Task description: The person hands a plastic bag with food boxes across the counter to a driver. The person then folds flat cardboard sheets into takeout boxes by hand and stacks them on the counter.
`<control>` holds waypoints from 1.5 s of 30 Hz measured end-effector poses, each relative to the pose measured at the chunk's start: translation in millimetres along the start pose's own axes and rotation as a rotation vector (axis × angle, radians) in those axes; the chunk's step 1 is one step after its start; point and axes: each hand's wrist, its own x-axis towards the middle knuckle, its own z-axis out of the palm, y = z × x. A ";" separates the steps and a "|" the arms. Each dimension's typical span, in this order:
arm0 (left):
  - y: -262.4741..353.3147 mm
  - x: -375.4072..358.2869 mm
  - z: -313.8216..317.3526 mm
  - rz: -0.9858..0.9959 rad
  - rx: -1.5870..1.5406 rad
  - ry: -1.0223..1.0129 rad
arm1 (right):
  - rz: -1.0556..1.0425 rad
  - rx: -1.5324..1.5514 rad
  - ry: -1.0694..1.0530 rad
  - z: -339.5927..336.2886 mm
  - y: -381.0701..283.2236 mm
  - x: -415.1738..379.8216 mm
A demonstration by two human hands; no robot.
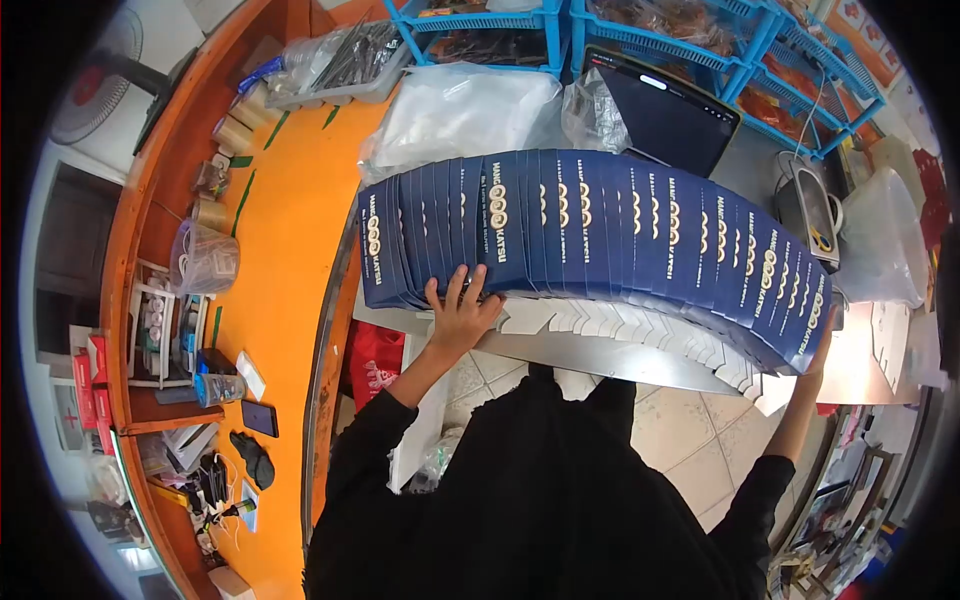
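Observation:
A long row of dark blue printed boxes [600,225], packed side by side, stretches across the metal table [640,368] and looks curved through the lens. White flaps [640,330] stick out along its near edge. My left hand [463,310] rests with its fingers spread on the near side of the row, left of its middle. At the row's right end my right hand [826,345] touches the last box; most of its fingers are hidden behind the box's end.
Behind the boxes lie a clear plastic bag [470,105] and a dark-screened tablet [670,115], below blue racks [490,45]. To the left runs an orange counter [285,230] with a phone [260,418]. A plastic bag [885,235] stands at the right.

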 end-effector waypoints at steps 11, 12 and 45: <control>6.2 1.4 -12.7 0.060 -0.012 -0.027 | 0.226 0.205 -0.435 -3.5 -8.4 -20.8; 5.9 1.7 -13.4 0.060 -0.012 -0.026 | 0.260 0.151 -0.431 2.2 -13.8 -21.0; 7.7 24.6 -43.7 -0.408 -0.494 0.110 | -1.169 -1.172 -0.757 279.4 -12.1 -177.7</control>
